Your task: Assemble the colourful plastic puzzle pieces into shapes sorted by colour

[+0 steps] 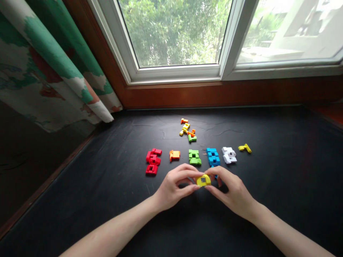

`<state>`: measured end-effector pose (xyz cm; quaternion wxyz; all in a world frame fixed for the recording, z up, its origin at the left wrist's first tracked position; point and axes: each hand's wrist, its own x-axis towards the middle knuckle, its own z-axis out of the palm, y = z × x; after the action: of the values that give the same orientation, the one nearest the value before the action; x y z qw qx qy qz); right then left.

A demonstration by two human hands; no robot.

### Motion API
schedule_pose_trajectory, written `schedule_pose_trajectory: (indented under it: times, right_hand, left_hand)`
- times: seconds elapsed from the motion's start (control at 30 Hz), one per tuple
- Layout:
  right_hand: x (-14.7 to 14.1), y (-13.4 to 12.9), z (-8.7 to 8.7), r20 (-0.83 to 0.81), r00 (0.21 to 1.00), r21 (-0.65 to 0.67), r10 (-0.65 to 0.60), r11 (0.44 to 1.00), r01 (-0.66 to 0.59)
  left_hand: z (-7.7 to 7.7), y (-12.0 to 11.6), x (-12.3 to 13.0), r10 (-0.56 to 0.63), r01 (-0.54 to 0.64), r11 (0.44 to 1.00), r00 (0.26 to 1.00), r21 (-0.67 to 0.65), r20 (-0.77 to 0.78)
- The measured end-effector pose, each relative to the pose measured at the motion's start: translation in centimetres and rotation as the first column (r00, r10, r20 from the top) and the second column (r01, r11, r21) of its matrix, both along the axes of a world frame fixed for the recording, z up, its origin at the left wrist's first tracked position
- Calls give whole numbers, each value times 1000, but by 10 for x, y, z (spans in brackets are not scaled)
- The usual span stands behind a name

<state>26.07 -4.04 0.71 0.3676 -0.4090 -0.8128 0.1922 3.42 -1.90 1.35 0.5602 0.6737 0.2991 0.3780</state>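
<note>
A yellow plastic puzzle block (206, 181) with a square hole is held between both hands above the black surface. My left hand (178, 184) pinches its left side between thumb and fingers. On the other side, my right hand (230, 185) grips the right edge the same way. Just beyond the fingers lie a green block group (194, 157) and a blue block group (213, 156), whose lower end is partly hidden by my right hand. An orange block (175, 155) and a stack of red blocks (153, 161) lie to the left. White blocks (229, 155) sit to the right.
Farther back is a small pile of loose pieces: a yellow piece (185, 126), orange pieces and a green piece (192, 138). Another yellow piece (244, 148) lies at the right. A window (177, 75) borders the black surface (112, 178) behind; a curtain (66, 71) hangs left.
</note>
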Motion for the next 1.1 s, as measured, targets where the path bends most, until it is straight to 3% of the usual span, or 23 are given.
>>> schedule_pose_trajectory:
  times: [0.67, 1.1]
  right_hand:
    - [-1, 1, 2, -61, 997, 44, -47, 998, 49]
    - [1, 2, 3, -48, 998, 29, 41, 999, -40]
  left_hand:
    - [-2, 2, 4, 42, -42, 996, 999, -74, -11]
    - [-6, 3, 2, 33, -32, 995, 999, -91, 9]
